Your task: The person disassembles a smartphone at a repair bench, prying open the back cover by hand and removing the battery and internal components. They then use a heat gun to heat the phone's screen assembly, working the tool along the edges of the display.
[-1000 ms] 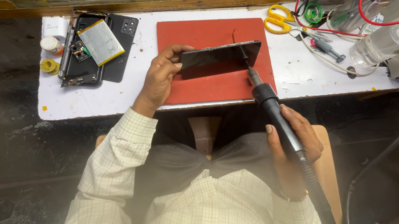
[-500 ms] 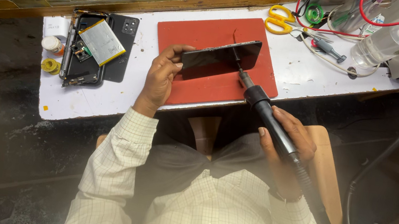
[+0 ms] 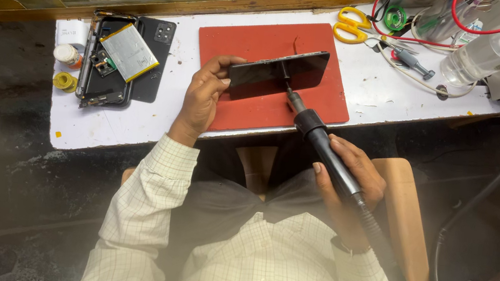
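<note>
The hot-air wand (image 3: 325,154) has slid closer, its nozzle now at the edge of the phone (image 3: 278,73); the phone's long axis runs left-right, tilted on the red mat (image 3: 326,99); left hand (image 3: 203,92) fingers pinch its left end; right hand (image 3: 348,176) fingers wrap the wand, pointing up-left.

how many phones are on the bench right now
2. One dark phone stands on edge on the red mat, held by the left hand while the right hand aims a hot-air tool at it. One opened phone lies at the left. Clutter behind may hide more.
</note>
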Tool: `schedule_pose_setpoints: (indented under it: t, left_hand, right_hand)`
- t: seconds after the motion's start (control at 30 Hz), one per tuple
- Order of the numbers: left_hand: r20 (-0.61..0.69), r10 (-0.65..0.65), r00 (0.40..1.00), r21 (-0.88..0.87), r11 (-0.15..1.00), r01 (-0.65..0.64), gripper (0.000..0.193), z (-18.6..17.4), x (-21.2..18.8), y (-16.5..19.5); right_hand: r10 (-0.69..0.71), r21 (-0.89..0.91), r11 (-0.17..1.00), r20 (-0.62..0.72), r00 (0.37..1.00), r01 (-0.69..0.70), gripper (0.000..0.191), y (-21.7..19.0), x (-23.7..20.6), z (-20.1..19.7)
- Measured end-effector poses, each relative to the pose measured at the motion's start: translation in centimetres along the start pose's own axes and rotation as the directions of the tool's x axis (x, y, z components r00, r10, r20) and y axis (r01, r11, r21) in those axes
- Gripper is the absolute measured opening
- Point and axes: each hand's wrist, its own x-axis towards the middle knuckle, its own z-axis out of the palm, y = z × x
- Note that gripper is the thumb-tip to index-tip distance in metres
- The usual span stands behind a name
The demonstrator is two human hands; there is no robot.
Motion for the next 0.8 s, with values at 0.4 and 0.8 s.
schedule_pose_setpoints:
  t: [0.4,0.8]
  left_hand:
    - [0.009,0.004,1.000,-0.019,1.000,-0.004,0.045,0.0,0.0,-0.1]
    - [0.009,0.006,1.000,-0.024,1.000,-0.006,0.045,-0.1,0.1,-0.3]
  right_hand:
    - [-0.046,0.017,0.999,0.006,0.999,0.046,0.038,-0.3,0.0,0.7]
    - [-0.092,0.031,0.995,0.002,0.996,0.092,0.039,0.2,-0.3,1.7]
